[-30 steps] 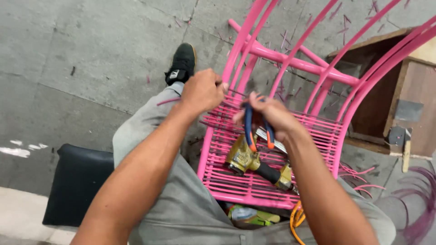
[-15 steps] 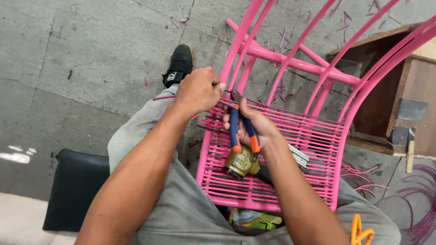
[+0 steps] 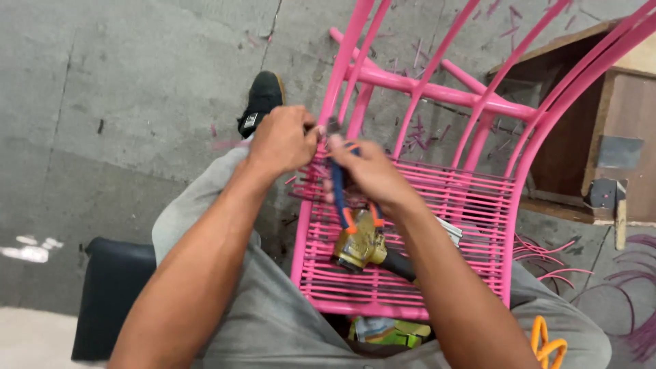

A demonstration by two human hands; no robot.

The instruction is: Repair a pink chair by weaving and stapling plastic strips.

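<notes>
My pink chair frame [image 3: 437,89] lies across my lap, its seat already strung with cord [image 3: 444,198]. At the left rail my left hand [image 3: 283,140] pinches cord ends; my right hand [image 3: 369,174] grips blue-handled pliers [image 3: 338,184], so trimming seems left.

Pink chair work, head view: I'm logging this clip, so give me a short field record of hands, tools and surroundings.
left hand: pinching cords at the seat's left edge
right hand: holding pliers, blue and orange handles
chair: pink frame, seat woven with pink cord
on seat: brass-coloured tool
floor: grey concrete, pink offcuts
right side: wooden box
</notes>
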